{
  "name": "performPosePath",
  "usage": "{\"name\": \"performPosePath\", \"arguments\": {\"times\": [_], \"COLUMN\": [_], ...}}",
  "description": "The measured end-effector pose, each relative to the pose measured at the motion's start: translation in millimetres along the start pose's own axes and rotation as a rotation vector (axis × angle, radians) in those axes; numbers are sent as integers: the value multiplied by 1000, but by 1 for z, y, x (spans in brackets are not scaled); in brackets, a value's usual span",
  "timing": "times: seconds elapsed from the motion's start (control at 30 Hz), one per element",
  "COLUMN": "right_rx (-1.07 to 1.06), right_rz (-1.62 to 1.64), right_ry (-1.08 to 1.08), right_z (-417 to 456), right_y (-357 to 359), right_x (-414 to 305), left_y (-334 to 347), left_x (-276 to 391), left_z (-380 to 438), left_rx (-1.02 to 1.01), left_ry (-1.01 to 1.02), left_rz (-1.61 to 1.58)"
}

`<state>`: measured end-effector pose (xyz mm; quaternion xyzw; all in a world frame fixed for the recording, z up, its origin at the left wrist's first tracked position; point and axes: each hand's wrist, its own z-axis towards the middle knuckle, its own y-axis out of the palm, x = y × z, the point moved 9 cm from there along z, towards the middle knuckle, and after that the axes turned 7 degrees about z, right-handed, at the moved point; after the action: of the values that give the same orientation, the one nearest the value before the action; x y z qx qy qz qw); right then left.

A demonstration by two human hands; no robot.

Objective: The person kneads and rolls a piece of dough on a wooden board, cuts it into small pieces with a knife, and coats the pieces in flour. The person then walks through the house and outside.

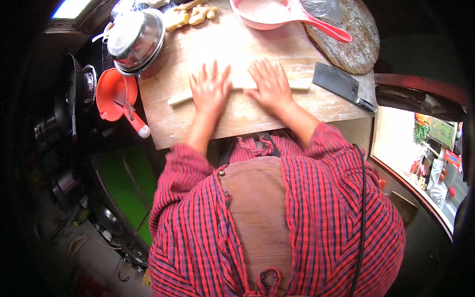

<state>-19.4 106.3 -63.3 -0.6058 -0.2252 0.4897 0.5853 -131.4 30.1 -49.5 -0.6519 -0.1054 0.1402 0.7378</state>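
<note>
A long pale roll, apparently dough (180, 98), lies crosswise on the wooden worktop (237, 117). My left hand (210, 87) is laid flat over its left part, palm down with the fingers apart. Over the right part rests my right hand (270, 83), also palm down and spread, slightly blurred. Both ends of the roll stick out past my hands, and a short stretch shows between them. Just off the right end is a cleaver (336, 81), its dark blade flat on the worktop and its handle toward the front right corner.
Behind my hands stands a pink long-handled scoop (263, 26) holding pale flour-like powder. A round wooden board (345, 41) lies back right. Ginger root (200, 15) and stacked metal bowls (135, 41) are back left. An orange-red ladle (111, 94) sits beyond the left edge.
</note>
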Motion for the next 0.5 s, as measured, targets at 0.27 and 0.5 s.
{"name": "performPosePath", "arguments": {"times": [0.27, 0.5], "right_rx": [-167, 419], "right_rz": [126, 162], "right_ry": [-95, -190], "right_z": [-80, 48], "right_y": [1, -102], "right_x": [-26, 8], "left_y": [-3, -8], "left_x": [11, -31], "left_z": [-88, 2], "left_rx": [-71, 107], "left_ry": [71, -120], "left_rz": [-97, 16]}}
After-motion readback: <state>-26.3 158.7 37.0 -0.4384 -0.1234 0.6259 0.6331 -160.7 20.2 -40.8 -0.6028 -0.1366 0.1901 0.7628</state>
